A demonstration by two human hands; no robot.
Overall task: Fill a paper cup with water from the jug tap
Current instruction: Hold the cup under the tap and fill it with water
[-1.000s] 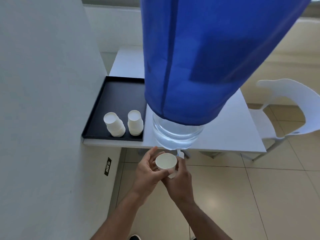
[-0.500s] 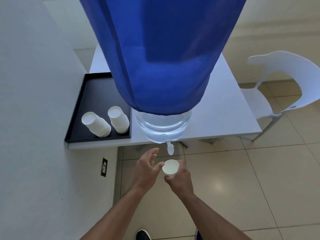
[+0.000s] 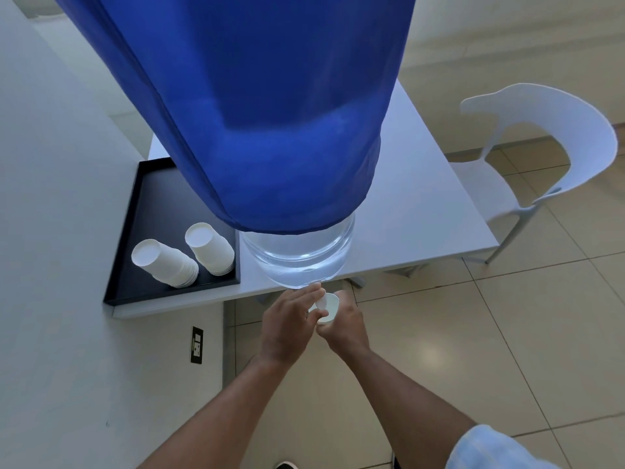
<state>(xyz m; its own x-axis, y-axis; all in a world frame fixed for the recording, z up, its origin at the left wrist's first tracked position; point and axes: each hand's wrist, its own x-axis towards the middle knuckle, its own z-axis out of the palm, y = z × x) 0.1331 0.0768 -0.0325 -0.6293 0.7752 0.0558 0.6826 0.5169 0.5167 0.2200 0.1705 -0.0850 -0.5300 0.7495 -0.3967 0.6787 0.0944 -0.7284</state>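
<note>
A big clear water jug (image 3: 299, 258) under a blue cloth cover (image 3: 257, 106) stands at the front edge of a white table (image 3: 422, 211). Its small white tap (image 3: 322, 301) hangs below the table edge. My right hand (image 3: 343, 321) holds a white paper cup (image 3: 330, 308) just under the tap. My left hand (image 3: 289, 321) reaches in from the left, fingertips touching the tap. Whether water flows cannot be seen.
A black tray (image 3: 152, 211) on the table's left holds two stacks of upturned paper cups (image 3: 187, 257). A white wall (image 3: 50, 231) with a socket (image 3: 196, 345) is at left, a white chair (image 3: 527, 157) at right, tiled floor (image 3: 507, 350) below.
The cup has been raised closer beneath the tap. My left hand, which was open beside the cup, has moved up onto the tap. The camera view has shifted.
</note>
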